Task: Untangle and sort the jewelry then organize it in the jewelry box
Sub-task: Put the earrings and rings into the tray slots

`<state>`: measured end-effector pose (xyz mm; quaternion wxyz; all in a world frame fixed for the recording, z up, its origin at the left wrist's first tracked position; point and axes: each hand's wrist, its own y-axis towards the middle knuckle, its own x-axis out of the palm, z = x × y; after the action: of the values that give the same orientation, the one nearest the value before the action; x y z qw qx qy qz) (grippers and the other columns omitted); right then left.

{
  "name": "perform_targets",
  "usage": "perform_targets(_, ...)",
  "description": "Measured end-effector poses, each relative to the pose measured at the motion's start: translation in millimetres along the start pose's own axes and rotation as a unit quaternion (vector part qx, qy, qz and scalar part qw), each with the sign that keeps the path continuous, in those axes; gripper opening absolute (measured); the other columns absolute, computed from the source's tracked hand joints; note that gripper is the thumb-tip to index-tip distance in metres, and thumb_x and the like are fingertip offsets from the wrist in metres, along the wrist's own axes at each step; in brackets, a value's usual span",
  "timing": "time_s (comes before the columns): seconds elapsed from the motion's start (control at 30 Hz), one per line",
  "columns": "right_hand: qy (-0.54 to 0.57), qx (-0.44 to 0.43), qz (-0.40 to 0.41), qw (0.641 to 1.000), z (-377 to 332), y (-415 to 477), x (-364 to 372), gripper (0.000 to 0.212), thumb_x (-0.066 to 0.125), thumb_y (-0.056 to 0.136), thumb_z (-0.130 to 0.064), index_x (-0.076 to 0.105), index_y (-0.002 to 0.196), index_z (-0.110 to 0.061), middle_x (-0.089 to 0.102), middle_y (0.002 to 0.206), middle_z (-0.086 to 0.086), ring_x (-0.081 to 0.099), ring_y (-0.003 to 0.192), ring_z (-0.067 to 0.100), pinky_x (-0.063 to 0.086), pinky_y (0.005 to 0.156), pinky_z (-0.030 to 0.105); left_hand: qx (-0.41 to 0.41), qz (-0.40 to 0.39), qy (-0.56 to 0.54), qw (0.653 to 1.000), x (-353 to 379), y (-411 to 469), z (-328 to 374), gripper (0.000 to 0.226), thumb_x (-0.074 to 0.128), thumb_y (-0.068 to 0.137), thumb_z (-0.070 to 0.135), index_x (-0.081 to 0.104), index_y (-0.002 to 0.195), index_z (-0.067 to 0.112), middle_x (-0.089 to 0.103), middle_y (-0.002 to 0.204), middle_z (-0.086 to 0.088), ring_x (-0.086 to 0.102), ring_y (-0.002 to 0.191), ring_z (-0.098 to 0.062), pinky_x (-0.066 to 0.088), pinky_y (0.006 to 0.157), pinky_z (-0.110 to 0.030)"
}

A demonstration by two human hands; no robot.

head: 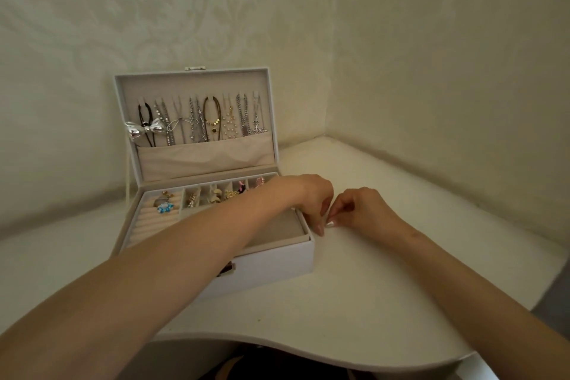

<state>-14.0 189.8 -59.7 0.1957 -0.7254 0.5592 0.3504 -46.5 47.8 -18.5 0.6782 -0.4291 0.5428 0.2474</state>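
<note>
On the head camera I am seeing the jewelry box (271,259) standing open on the white table (370,302), pushed back toward the patterned wall (401,40). Its lid (118,108) is standing upright, and a row of necklaces (212,117) is hanging inside it, their lower ends tucked into a beige pocket (206,157). A silver bow (145,129) is sitting at the left end of that row. In the tray, small pieces are lying in the narrow back compartments (216,194), and a blue flower-shaped piece (165,207) is resting on the ring rolls (151,222) at the left.

The left hand (311,197) is reaching across the box, its forearm passing over the tray, and its curled fingers are pointing down just off the box's front right corner. The right hand (361,210) is hovering just beside it, thumb and forefinger drawn together, tips nearly touching the left fingers. I cannot tell whether either hand is holding anything; whatever might be between the tips is too small to see.
</note>
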Motion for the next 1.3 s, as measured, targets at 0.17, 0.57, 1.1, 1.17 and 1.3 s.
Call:
perform_targets(0.17,-0.013,-0.002,0.026,1.000,0.3,0.8,2.4,0.014,0.077,0.075,-0.011,0.068,0.068,-0.021,0.069,0.077,0.000,0.061,0.076,0.014,0.046,0.072,0.022,0.009,0.013,-0.055,0.998,-2.2,-3.8,3.7,0.028,0.077,0.076,0.015,0.069,0.098,0.000,0.067,0.083,-0.008,0.048,0.046,0.001,0.043,0.057,-0.014)
perform_targets(0.57,0.177,-0.012,0.030,0.984,-23.2,-9.5,-15.4,0.009,0.076,0.073,0.002,0.073,0.074,-0.007,0.069,0.068,0.007,0.060,0.057,0.008,0.050,0.059,0.018,0.005,0.055,-0.128,0.990,-6.2,-13.5,-2.5,0.010,0.071,0.077,0.008,0.064,0.083,0.012,0.064,0.077,-0.005,0.057,0.052,-0.004,0.048,0.055,-0.016)
perform_targets(1.1,0.140,-0.136,-0.024,0.980,-71.6,1.5,-6.1,0.026,0.084,0.065,-0.007,0.075,0.089,-0.015,0.063,0.077,-0.002,0.054,0.067,0.004,0.040,0.065,0.010,-0.056,0.010,-0.236,0.970,-22.0,-130.4,-56.8,0.016,0.076,0.076,0.005,0.064,0.075,0.015,0.065,0.064,0.003,0.058,0.056,0.000,0.047,0.057,-0.015)
perform_targets(1.17,0.061,-0.080,-0.022,0.995,-52.9,7.5,-15.1,0.035,0.085,0.065,-0.012,0.072,0.097,-0.018,0.064,0.085,0.000,0.054,0.066,0.003,0.041,0.064,0.010,-0.067,0.065,-0.179,0.979,-25.7,-126.6,-53.5,0.013,0.077,0.076,0.015,0.065,0.079,0.019,0.067,0.075,-0.001,0.057,0.061,-0.003,0.045,0.061,-0.015)
perform_targets(1.3,-0.102,-0.052,-0.122,0.986,-38.8,9.7,9.9,0.050,0.086,0.065,-0.021,0.067,0.111,-0.019,0.051,0.089,-0.007,0.048,0.070,0.003,0.038,0.065,0.017,-0.069,0.194,-0.126,0.970,-35.7,-107.2,-34.8,0.008,0.070,0.082,0.022,0.062,0.082,0.022,0.064,0.080,0.003,0.057,0.073,-0.009,0.046,0.069,-0.023)
